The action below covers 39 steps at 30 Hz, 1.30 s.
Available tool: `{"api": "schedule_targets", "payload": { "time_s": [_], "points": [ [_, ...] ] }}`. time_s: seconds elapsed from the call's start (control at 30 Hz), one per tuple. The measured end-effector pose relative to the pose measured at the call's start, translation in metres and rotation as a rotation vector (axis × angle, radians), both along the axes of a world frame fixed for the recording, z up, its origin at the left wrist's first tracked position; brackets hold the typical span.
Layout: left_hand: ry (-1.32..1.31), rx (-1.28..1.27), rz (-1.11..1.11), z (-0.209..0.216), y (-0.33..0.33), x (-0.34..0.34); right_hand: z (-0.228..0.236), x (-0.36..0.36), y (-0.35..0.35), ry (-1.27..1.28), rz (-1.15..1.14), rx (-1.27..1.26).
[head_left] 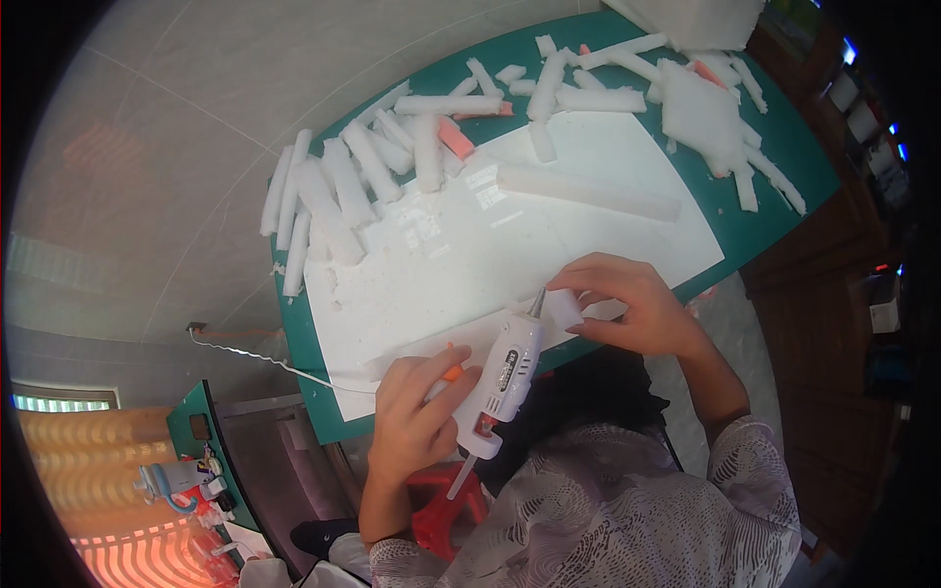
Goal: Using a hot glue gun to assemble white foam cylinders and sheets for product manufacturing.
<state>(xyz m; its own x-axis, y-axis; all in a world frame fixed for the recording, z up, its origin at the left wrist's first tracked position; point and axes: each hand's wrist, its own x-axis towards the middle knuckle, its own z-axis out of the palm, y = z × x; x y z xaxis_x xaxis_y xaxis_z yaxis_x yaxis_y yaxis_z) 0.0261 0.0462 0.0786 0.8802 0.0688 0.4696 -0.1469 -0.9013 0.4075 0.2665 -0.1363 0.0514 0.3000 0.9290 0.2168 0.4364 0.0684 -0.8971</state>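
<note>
My left hand (412, 412) is closed round the handle of a white hot glue gun (511, 365), fingers near its orange trigger (452, 372). The gun's metal nozzle (538, 302) points up and away from me, and a clear glue stick (462, 478) sticks out of its back end. Right beside the nozzle, my right hand (635, 306) pinches a small white foam piece (564, 310) between thumb and fingers. Whether the nozzle touches the foam, I cannot tell. Part of a white foam strip (421, 341) shows behind the gun, near the table's front edge.
A white board (461, 265) covers much of the green table (297, 343). Several foam strips (345, 181) lie at the far left, with a pink block (455, 139) among them. One long strip (588, 191) rests across the board. A white cord (284, 365) runs leftward. Below stands a red stool (441, 529).
</note>
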Motion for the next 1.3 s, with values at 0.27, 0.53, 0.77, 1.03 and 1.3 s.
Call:
{"api": "schedule_targets", "payload": {
  "time_s": [0.27,0.53,0.77,1.03,1.3],
  "points": [
    [0.003,0.008,0.006,-0.0011,-0.0017,-0.0013,0.0003,-0.0006,0.0006,-0.006,-0.003,-0.005],
    [0.022,0.008,0.008,-0.0002,-0.0029,-0.0019,-0.0018,-0.0009,0.001,0.005,0.002,0.007],
    [0.029,-0.007,-0.008,-0.0017,-0.0032,-0.003,-0.0021,-0.001,0.0012,0.004,0.0,0.015],
    [0.032,0.003,0.007,-0.0052,-0.0043,-0.0046,-0.0039,-0.0008,0.0041,0.055,0.01,0.007],
    [0.038,0.001,-0.005,-0.0045,-0.0067,-0.0035,-0.0048,-0.0011,0.0045,0.074,0.009,-0.006]
  ]
}}
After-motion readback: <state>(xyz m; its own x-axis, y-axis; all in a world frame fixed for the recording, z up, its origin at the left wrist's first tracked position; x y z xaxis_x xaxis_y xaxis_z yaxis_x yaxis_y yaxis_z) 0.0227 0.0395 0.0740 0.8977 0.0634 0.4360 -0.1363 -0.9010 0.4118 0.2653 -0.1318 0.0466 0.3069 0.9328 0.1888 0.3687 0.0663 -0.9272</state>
